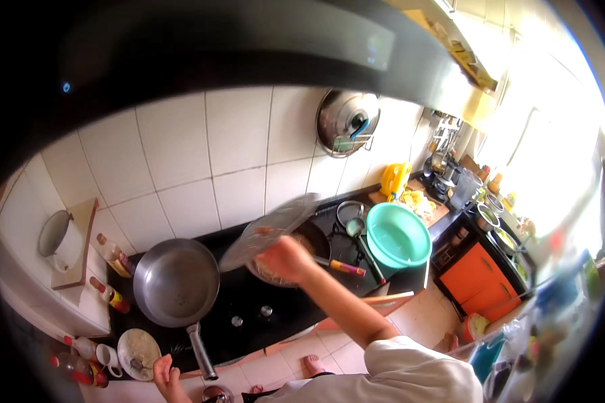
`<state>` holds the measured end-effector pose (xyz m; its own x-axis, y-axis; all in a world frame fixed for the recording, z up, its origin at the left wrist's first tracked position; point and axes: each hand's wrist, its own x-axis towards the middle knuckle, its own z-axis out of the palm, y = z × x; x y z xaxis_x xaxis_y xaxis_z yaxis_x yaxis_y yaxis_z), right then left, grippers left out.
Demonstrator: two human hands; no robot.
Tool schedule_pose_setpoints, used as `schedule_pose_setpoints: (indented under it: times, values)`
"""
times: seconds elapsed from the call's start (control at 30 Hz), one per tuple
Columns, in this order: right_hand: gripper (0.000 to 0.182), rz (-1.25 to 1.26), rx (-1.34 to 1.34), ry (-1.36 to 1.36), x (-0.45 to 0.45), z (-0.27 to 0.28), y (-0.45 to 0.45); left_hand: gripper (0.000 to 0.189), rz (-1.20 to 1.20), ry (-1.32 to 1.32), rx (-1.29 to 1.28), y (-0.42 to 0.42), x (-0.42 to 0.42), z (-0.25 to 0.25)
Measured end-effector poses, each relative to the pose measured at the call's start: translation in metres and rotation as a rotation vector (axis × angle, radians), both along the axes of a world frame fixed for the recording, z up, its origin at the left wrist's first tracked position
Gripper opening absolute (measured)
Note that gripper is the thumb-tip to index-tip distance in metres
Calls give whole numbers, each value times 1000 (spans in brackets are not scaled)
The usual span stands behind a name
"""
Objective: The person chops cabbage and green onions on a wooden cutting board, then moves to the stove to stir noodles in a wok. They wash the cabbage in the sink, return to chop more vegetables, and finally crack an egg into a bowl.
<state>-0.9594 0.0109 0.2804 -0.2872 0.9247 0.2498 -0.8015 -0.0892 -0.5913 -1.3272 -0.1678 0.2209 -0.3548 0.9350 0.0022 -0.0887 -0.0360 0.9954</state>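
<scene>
My right hand [285,259] grips a round glass lid [277,224] by its knob. The lid is tilted above a dark frying pan [316,242], whose contents are mostly hidden behind lid and hand. Near the counter's front edge at lower left, my left hand [166,375] holds nothing, its fingers loosely bent and apart. It is beside a plate of pale food or powder [139,350] with a spoon in it. A bare metal wok [176,282] stands on the left of the black glass hob [232,297], its handle pointing towards me.
A turquoise basin [399,234] and a ladle [365,244] lie right of the pan. Behind stands a cutting board [436,214] with chopped food. Sauce bottles [113,259], a white mug [107,355] and a wall shelf [75,247] are at left. A range hood [232,55] hangs overhead.
</scene>
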Motion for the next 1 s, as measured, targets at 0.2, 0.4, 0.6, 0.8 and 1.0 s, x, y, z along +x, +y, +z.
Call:
schedule_pose_setpoints:
  times: [0.2, 0.4, 0.6, 0.8, 1.0]
  values:
    - [29, -785, 180, -12, 337, -2, 17, 32, 55, 59, -102, 0, 64, 30]
    - [26, -1322, 54, 97, 527, 83, 101, 37, 144, 115, -146, 4, 124, 37]
    - [48, -1122, -23, 97, 597, 140, 208, 38, 58, 243, -24, -2, 196, 41]
    - [50, -1048, -55, 17, 613, 159, 263, 32, 145, 536, -43, -18, 227, 61]
    - [53, -1027, -105, -35, 624, 146, 286, 44, 274, 475, 12, -28, 236, 53]
